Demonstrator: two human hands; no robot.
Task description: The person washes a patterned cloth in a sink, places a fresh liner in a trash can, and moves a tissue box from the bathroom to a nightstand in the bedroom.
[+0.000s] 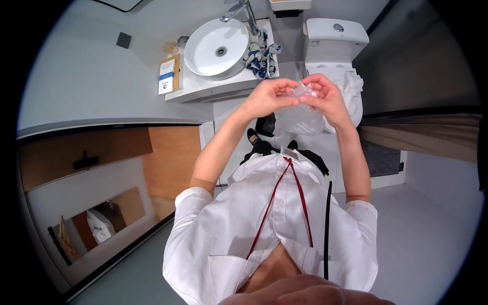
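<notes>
A clear, crinkled plastic bag (299,120) hangs between my two hands, in front of me at about waist height. My left hand (271,97) pinches its gathered top edge from the left, thumb and fingers closed on the film. From the other side my right hand (326,97) grips the same edge, the two thumbs nearly touching. Below the hands the bag hangs loose and looks thin; whether anything is inside I cannot tell. Partly behind it on the floor stands a black bin (266,125), largely covered by the bag and my left hand.
A round white basin (213,47) with a chrome faucet (249,17) stands on a white counter (179,95). Beside it lies a crumpled patterned cloth (261,57). White crumpled material (351,89) rests on the toilet (335,45). At right hangs a brown curtain (419,137); a doorway (175,156) opens left.
</notes>
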